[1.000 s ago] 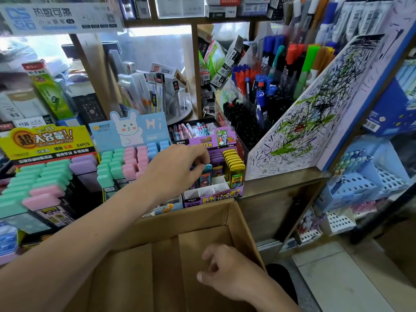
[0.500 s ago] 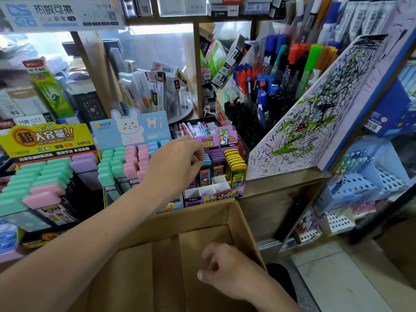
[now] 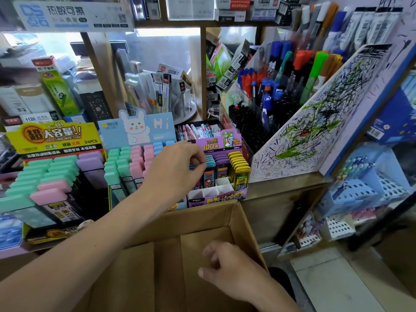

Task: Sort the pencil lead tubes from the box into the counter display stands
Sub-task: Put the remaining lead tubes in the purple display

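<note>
Setting: a stationery shop, with a wooden counter and crowded shelves behind it; we look down over the counter.
Cardboard box: the cardboard box is open-topped, set against the counter front just below the stands.
Purple stand: the purple display stand sits at the counter edge, directly behind the box; white dividers form its front cells.
Lead tubes: the lead tubes stand upright in the purple stand, in blue, purple and yellow rows from left to right.
Left hand: the left hand reaches over the box to the blue row, fingers curled and tips bunched at the tube tops; we cannot tell whether it pinches one.
Right hand: the right hand is inside the box near its right wall, fingers loosely curled and thumb out; we see nothing in it.
Neighbours: the bunny stand, with green, pink and blue caps, is just left of the purple stand; the yellow-header stand is farther left.
Right side: the scribbled test board leans beside the purple stand, with markers upright behind it.
</note>
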